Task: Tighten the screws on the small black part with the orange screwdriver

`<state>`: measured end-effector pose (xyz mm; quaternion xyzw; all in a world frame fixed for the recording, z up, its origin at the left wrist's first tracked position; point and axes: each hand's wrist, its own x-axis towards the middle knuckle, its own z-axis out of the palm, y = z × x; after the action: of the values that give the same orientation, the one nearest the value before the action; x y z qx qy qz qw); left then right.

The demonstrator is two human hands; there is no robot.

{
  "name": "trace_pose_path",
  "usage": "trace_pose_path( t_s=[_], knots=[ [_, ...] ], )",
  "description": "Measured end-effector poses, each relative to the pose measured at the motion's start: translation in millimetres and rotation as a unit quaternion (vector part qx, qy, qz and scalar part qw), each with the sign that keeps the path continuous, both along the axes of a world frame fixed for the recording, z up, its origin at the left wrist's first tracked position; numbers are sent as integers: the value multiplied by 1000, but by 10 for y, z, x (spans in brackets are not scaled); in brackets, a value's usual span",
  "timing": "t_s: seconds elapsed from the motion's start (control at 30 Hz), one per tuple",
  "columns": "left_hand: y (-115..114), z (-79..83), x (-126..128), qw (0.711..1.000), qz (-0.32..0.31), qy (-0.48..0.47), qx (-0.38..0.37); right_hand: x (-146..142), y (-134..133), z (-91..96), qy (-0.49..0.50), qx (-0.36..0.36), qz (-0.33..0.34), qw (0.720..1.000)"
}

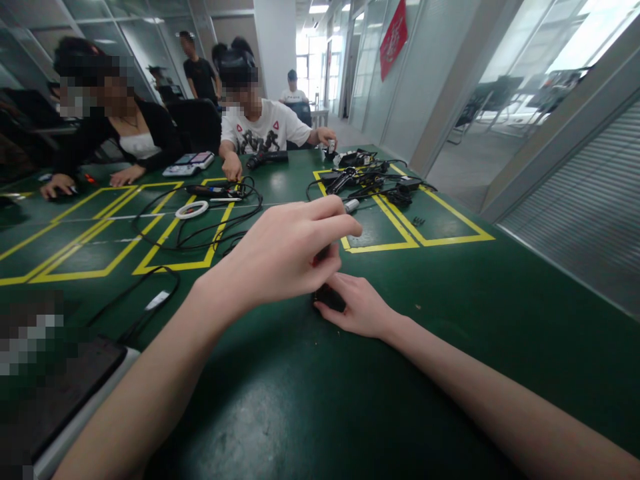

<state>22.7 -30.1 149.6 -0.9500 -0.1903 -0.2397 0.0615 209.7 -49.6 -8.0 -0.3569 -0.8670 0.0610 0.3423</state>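
My right hand (361, 305) rests low over the green table, its thumb and fingers wrapped around a small black object (331, 298). Most of that object is covered, so its kind does not show. Just above it and to the left is my left hand (290, 243), back of the hand up. Its fingers are bent, with the thumb tucked under near the top of the black object. Something dark with a bit of red shows between those fingers, too hidden to name. Beyond the left fingertips lies a small grey cylinder (351, 205).
Yellow tape (385, 247) marks boxes on the green table (500, 313). Tangled black cables and adapters (400, 193) lie at the back right. A tape roll (192, 210) sits among cables at left. A dark device (75, 393) is near left. Two people sit across the table.
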Motion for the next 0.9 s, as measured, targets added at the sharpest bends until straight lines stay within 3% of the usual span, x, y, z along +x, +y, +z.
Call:
trace_pose_path(
  t_s=[0.9],
  knots=[
    [-32,8,-8,1000,3,6,-12,6,1,-5,7,3,1,1000]
  ],
)
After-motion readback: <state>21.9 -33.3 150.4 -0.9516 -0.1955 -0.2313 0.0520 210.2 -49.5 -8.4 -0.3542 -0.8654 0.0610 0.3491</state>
